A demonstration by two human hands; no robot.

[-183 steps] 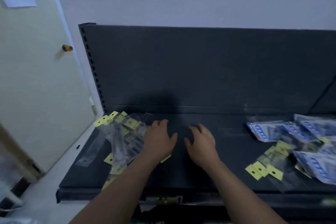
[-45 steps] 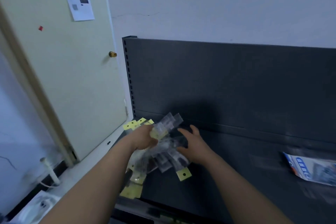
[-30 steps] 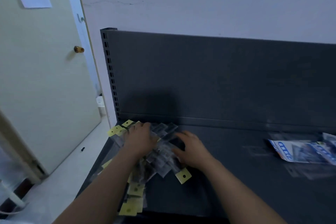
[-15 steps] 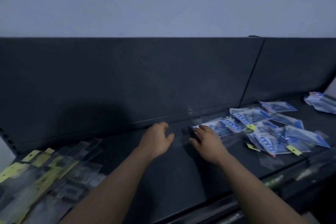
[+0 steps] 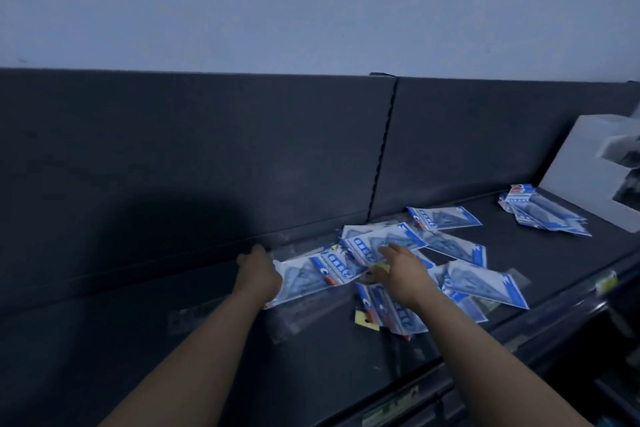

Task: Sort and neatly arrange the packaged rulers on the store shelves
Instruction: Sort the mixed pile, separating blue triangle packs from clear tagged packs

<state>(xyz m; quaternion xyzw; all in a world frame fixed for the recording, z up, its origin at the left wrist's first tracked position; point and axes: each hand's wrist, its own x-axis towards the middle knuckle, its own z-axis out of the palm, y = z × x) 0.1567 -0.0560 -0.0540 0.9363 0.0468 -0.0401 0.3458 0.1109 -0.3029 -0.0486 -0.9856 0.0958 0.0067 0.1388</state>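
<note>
Several blue-and-white ruler packets (image 5: 481, 282) lie scattered in a loose pile on the dark shelf (image 5: 311, 357), right of centre. My left hand (image 5: 258, 270) hovers at the pile's left edge, over the nearest packet (image 5: 304, 282), fingers loosely curled with nothing in them. My right hand (image 5: 403, 270) reaches over the middle of the pile with fingers extended. Clear packets with a yellow tag (image 5: 365, 319) stick out from under the pile. A smaller stack of blue packets (image 5: 543, 215) sits further right.
The shelf's dark back panel (image 5: 207, 156) rises behind the pile, with a slotted upright (image 5: 384, 149) dividing two bays. A white box (image 5: 602, 170) stands at the far right. A clear ruler sleeve (image 5: 194, 314) lies left of the pile.
My view has swung right, away from the yellow-tagged clear packets. Both hands have moved right along the shelf and now reach the blue packet pile.
</note>
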